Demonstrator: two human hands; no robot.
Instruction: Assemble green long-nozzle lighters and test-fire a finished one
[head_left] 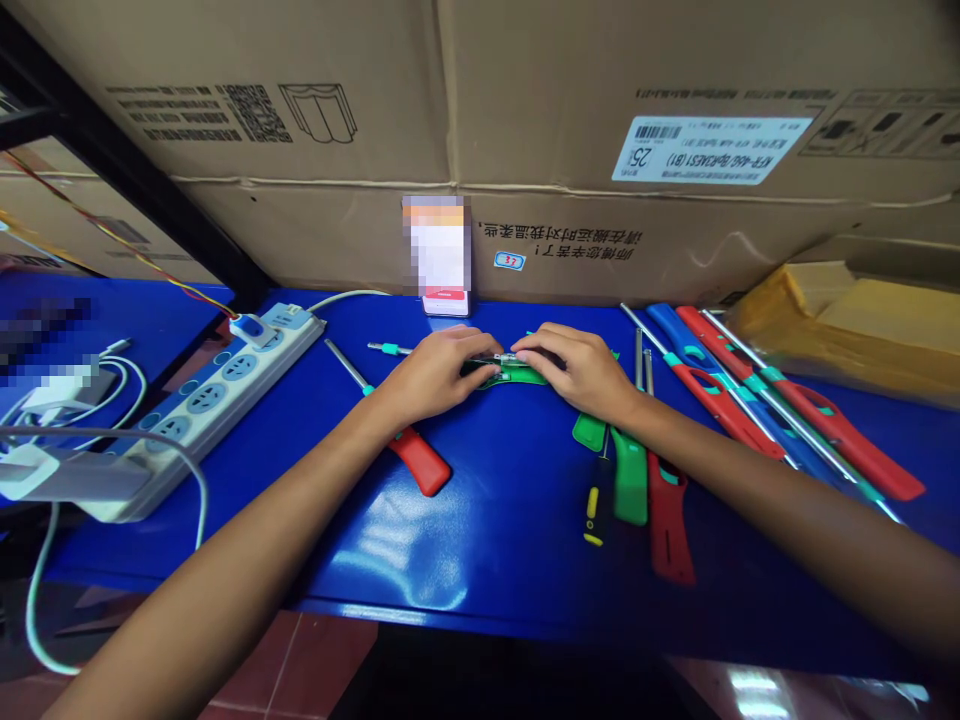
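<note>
On the blue tabletop (510, 510), the left hand (431, 372) and right hand (583, 368) pinch a green plastic lighter (526, 375), seemingly open; rightward, a long red plastic lighter (862, 442) looks assembled.

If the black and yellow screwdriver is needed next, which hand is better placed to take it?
Probably the right hand: the screwdriver lies nearer to it than to the left hand. Both hands are busy at the green piece, though.

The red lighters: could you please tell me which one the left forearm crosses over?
The leftmost red lighter, which lies partly beneath that arm; the other three red lighters lie to the right.
</note>
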